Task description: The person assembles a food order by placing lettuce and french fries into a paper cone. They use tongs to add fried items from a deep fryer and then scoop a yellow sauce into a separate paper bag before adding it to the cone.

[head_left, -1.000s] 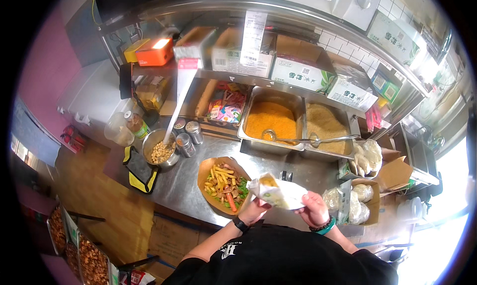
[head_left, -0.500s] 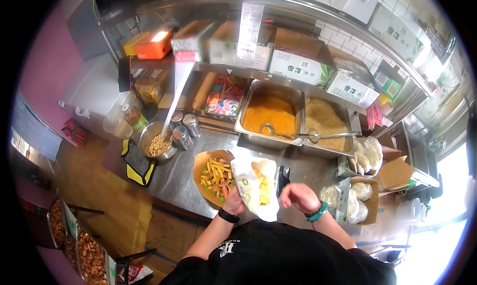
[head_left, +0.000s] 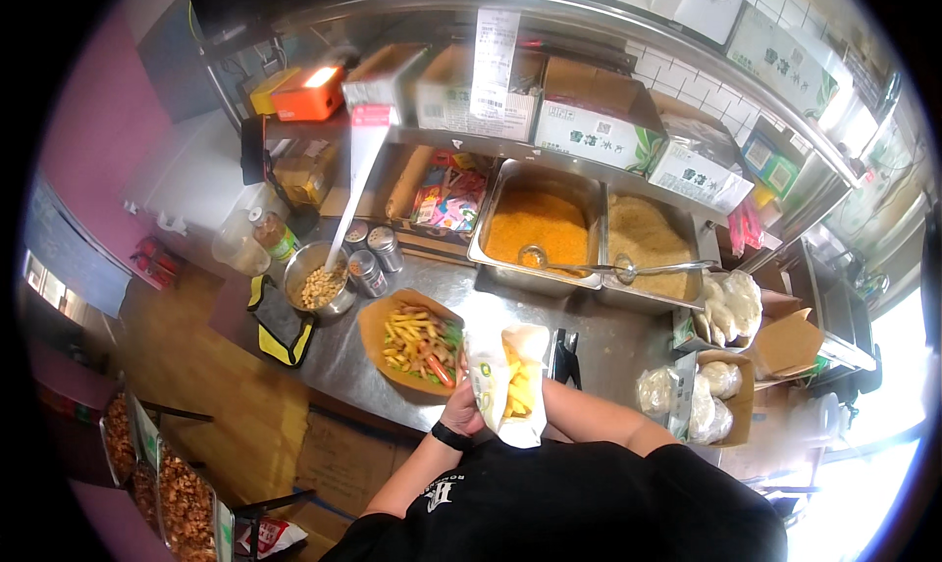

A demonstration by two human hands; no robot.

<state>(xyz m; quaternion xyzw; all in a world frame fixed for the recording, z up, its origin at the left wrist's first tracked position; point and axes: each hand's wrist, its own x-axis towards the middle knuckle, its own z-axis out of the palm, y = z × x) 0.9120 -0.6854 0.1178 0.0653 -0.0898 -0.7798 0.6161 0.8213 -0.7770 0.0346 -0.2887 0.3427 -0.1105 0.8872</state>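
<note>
My left hand [head_left: 463, 411], with a black band at the wrist, is closed round the lower left side of a white paper bag [head_left: 485, 371]. Thick yellow fries [head_left: 520, 381] show at the bag's opening. My right forearm [head_left: 603, 415] reaches in behind the bag, which hides that hand and its fingers. Just left of the bag, a brown paper food box [head_left: 378, 334] rests on the steel counter, holding fries, a piece of sausage and some greens. A black-handled tool [head_left: 565, 358] lies to the right of the bag, partly hidden.
Two steel pans, one of orange powder [head_left: 540, 224] and one of tan powder [head_left: 643, 233], stand behind with ladles across them. Left are a bowl of nuts [head_left: 322, 285], shaker jars [head_left: 368, 273] and a black-yellow pouch [head_left: 280, 322]. Wrapped flatbreads [head_left: 721, 385] sit right.
My right hand has moved left from beside the bag to behind it. The bag has turned more upright. The food box now sits slightly further left, apart from my left hand.
</note>
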